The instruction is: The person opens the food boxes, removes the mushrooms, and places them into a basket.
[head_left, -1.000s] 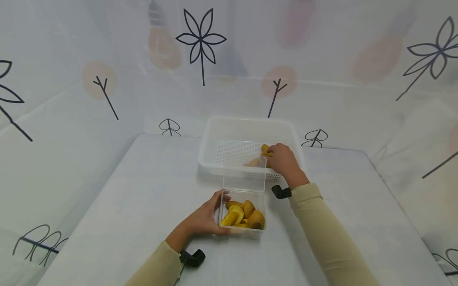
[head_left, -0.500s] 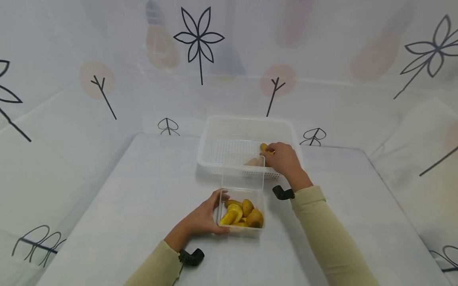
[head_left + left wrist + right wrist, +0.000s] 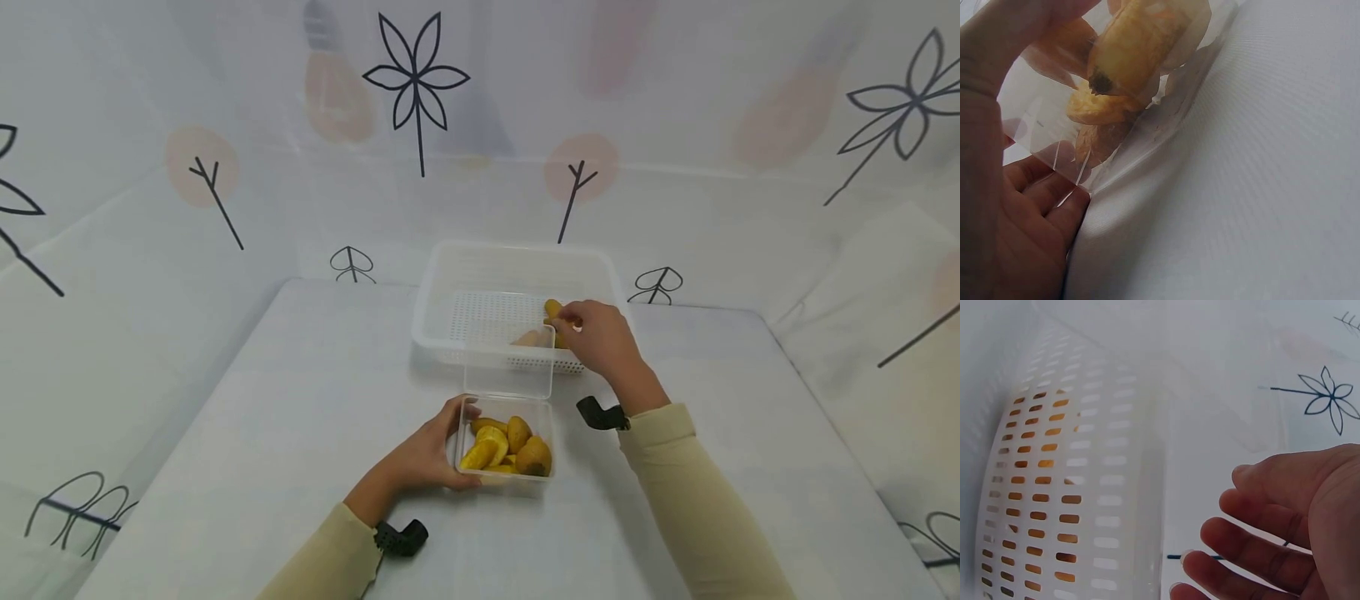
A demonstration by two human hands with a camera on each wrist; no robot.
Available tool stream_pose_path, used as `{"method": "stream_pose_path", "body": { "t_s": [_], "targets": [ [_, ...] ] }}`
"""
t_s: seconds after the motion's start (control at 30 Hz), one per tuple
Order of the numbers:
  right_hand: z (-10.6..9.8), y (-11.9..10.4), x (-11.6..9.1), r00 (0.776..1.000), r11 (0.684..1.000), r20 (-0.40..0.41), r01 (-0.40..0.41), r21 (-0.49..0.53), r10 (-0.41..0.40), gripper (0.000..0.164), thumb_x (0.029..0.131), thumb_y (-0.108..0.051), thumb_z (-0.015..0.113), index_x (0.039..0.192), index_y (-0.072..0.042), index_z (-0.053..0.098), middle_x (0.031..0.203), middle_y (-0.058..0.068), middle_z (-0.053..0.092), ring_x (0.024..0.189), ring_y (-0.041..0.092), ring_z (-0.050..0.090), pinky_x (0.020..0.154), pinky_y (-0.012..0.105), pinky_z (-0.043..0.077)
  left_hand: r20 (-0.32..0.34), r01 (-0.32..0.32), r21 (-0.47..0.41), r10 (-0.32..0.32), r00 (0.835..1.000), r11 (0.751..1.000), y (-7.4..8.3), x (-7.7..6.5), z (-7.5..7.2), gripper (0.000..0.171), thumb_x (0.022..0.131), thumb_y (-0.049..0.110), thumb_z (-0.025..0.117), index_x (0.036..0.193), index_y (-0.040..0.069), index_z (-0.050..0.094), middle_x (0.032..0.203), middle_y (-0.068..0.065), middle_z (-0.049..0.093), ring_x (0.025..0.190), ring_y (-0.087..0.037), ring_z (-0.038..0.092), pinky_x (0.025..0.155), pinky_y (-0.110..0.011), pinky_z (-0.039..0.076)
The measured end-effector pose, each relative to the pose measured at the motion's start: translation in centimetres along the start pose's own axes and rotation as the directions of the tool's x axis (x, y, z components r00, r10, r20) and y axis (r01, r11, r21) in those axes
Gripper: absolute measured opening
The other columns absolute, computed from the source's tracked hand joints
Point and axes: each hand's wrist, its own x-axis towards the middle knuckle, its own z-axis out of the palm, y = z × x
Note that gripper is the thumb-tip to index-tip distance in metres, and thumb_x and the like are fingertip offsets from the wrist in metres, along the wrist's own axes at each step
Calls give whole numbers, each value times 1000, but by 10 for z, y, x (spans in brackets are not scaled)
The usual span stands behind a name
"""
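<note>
In the head view my left hand (image 3: 423,457) grips the left side of a clear plastic box (image 3: 504,492), thumb at the front and fingers round the back corner. Several yellow and tan fruit-like pieces (image 3: 517,435) lie in it, one with a dark tip (image 3: 1102,82) in the left wrist view. The box's clear lid (image 3: 508,375) stands raised at its back. My right hand (image 3: 600,337) is over the near right part of a white perforated basket (image 3: 431,329). In the right wrist view its fingers (image 3: 1241,534) are loosely bent with nothing between them.
More yellow pieces (image 3: 553,308) and a paler piece (image 3: 529,338) lie in the basket, partly hidden by my right hand and the lid. A white table (image 3: 315,400) bears both containers. Behind it hangs a white patterned curtain (image 3: 480,200).
My right hand has drawn slightly up and back toward me at the basket, and its fingers have come away from the yellow pieces. My left hand and the box hold their place.
</note>
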Motion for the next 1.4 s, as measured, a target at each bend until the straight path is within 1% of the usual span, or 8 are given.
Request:
{"method": "stream_pose_path", "body": {
  "t_s": [0.13, 0.37, 0.47, 0.73, 0.93, 1.03, 1.2, 1.4],
  "targets": [
    [-2, -2, -9, 1000, 1000, -21, 16, -4, -16, 28, 97, -27, 56, 111, -7, 68, 111, 14, 67, 101, 31, 59, 84, 46, 52, 2, -3, 1, 3, 1000, 1000, 0, 0, 1, 109, 62, 38, 88, 147, 16, 23, 141, -4, 46, 136, -14, 42, 117, -46, 30],
    [-6, -8, -24, 999, 1000, -46, 22, 0, -22, 26, 96, -27, 54, 108, -8, 69, 112, 12, 68, 98, 30, 60, 79, 44, 53, -7, 1, 8, -1, 1000, 1000, -2, 0, 2, 109, 62, 40, 88, 147, 18, 23, 141, -2, 46, 135, -15, 43, 116, -48, 31],
    [-9, -12, -31, 997, 999, -59, 40, 2, -40, 25, 96, -27, 55, 105, -9, 69, 112, 12, 68, 96, 30, 61, 77, 43, 53, -8, 5, 8, -5, 1000, 1000, -2, 0, 2, 109, 62, 40, 88, 147, 18, 23, 140, -1, 46, 136, -15, 43, 116, -48, 31],
    [-12, -21, -48, 993, 995, -61, 98, 2, -97, 21, 93, -25, 60, 99, -8, 71, 109, 10, 70, 99, 30, 65, 80, 45, 55, -8, 17, 21, -17, 1000, 1000, 0, 0, 2, 109, 63, 41, 87, 148, 19, 22, 141, -1, 46, 136, -15, 43, 117, -47, 30],
    [-9, -25, -58, 992, 992, -24, 122, 17, -122, 14, 92, -23, 64, 96, -11, 70, 100, 6, 69, 90, 25, 66, 77, 40, 57, -9, 25, 18, -25, 1000, 1000, 2, -1, 2, 109, 63, 42, 87, 148, 19, 22, 141, -1, 46, 137, -16, 42, 117, -46, 29],
    [-7, -26, -63, 989, 989, -2, 147, 16, -147, 13, 91, -23, 65, 95, -12, 70, 98, 5, 69, 87, 23, 65, 76, 39, 57, -9, 23, 19, -23, 1000, 1000, 2, -1, 2, 109, 63, 41, 87, 148, 18, 22, 141, -2, 46, 137, -16, 42, 117, -46, 29],
    [-1, -26, -70, 982, 982, 36, 185, 37, -186, 13, 89, -23, 67, 95, -12, 70, 101, 4, 69, 86, 22, 65, 76, 38, 57, -15, 26, 29, -25, 1000, 999, 2, -1, 3, 108, 63, 43, 86, 147, 19, 22, 141, -2, 46, 137, -17, 42, 117, -46, 30],
    [4, -28, -78, 965, 971, 103, 237, 41, -240, 10, 88, -22, 70, 96, -17, 69, 104, -1, 68, 88, 19, 64, 75, 33, 57, -14, 37, 13, -37, 999, 999, 4, -2, 3, 108, 63, 44, 86, 148, 21, 22, 140, 1, 46, 137, -17, 42, 117, -46, 30]
  ]
}}
